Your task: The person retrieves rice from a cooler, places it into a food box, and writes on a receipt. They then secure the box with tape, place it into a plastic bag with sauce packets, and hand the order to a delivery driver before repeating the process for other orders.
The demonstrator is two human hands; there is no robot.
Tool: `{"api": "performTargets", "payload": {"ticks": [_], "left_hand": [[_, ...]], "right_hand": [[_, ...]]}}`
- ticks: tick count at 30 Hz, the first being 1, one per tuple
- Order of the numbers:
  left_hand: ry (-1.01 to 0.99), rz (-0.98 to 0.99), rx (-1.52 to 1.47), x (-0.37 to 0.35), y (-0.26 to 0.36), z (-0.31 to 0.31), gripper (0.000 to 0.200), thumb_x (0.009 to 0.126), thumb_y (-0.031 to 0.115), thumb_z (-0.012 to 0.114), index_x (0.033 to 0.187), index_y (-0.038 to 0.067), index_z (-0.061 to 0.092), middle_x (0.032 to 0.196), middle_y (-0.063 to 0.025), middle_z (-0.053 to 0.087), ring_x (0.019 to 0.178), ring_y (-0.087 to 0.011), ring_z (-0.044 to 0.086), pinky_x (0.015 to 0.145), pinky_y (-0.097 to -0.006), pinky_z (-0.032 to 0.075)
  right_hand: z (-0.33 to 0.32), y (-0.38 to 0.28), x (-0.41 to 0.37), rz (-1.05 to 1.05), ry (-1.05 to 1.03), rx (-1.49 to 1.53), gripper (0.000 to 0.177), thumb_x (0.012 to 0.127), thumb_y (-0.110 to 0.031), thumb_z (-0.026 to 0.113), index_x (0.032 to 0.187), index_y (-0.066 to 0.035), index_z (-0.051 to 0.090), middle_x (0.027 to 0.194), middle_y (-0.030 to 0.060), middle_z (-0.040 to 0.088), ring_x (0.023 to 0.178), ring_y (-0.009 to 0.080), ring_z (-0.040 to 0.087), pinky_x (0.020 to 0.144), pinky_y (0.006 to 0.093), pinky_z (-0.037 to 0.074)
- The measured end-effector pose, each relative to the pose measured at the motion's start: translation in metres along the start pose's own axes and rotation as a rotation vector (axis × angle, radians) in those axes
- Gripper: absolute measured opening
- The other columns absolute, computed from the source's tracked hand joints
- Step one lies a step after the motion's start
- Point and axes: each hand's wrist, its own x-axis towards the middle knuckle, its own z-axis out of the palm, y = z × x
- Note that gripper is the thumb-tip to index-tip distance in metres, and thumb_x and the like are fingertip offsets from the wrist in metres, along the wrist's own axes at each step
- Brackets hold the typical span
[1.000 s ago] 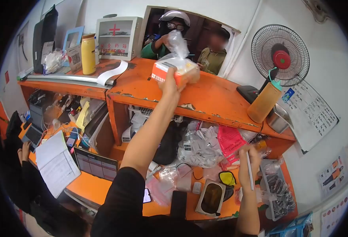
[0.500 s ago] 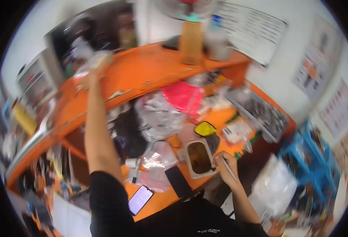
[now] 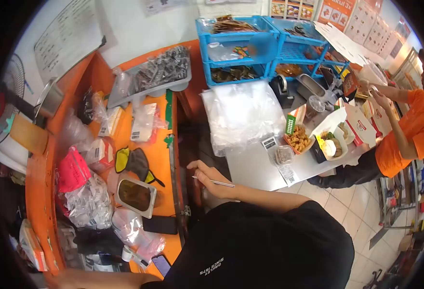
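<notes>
My right hand (image 3: pixel 212 180) grips a thin white pen (image 3: pixel 217 182), in the gap between the orange desk (image 3: pixel 161 139) and the steel table. My left hand (image 3: pixel 67 279) is blurred at the lower left, by the orange shelf edge, and its fingers cannot be made out. On the desk left of my right hand lie a metal container of brown liquid (image 3: pixel 136 196), a dark and yellow face mask (image 3: pixel 137 164) and a dark flat object (image 3: pixel 160 225). A lit phone (image 3: pixel 161 265) lies lower down.
Blue baskets (image 3: pixel 233 50) of packets stand by the wall. A stack of clear plastic bags (image 3: pixel 243 115) lies before them. Boxed food (image 3: pixel 330 144) and receipts (image 3: pixel 289 176) sit on the steel table (image 3: pixel 250 168). A person in orange (image 3: pixel 400 130) works at the right.
My view has swung right, bringing the steel table, food boxes and another person into sight. The pen stays in my right hand. My left hand, earlier at a plastic-wrapped item on the shelf, is now blurred.
</notes>
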Motion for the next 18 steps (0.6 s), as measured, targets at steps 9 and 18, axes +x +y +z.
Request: {"api": "performTargets", "payload": {"ticks": [9,18], "left_hand": [[-1.954,-0.419,-1.23,-0.263,0.32,-0.021,0.038,0.083,0.011,0.063,0.119,0.001,0.055,0.117,-0.0135,0.059,0.115,-0.0282,0.052,0.098,-0.037,0.039],[-1.953,-0.05,-1.333,-0.397,0.473,-0.096,0.074,0.065,0.015,0.072,0.132,0.007,0.043,0.133,-0.0154,0.045,0.125,-0.0342,0.04,0.106,-0.0418,0.031]], "right_hand": [[-0.128,0.035,-0.116,-0.198,0.442,-0.596,0.022,0.073,-0.002,0.049,0.092,0.0,0.058,0.11,0.0197,0.05,0.106,0.0373,0.048,0.093,0.0403,0.038],[-0.224,0.062,-0.216,0.184,0.521,-0.237,0.04,0.089,-0.03,0.035,0.107,0.003,0.047,0.1,0.018,0.057,0.095,0.0278,0.056,0.088,0.037,0.043]]}}
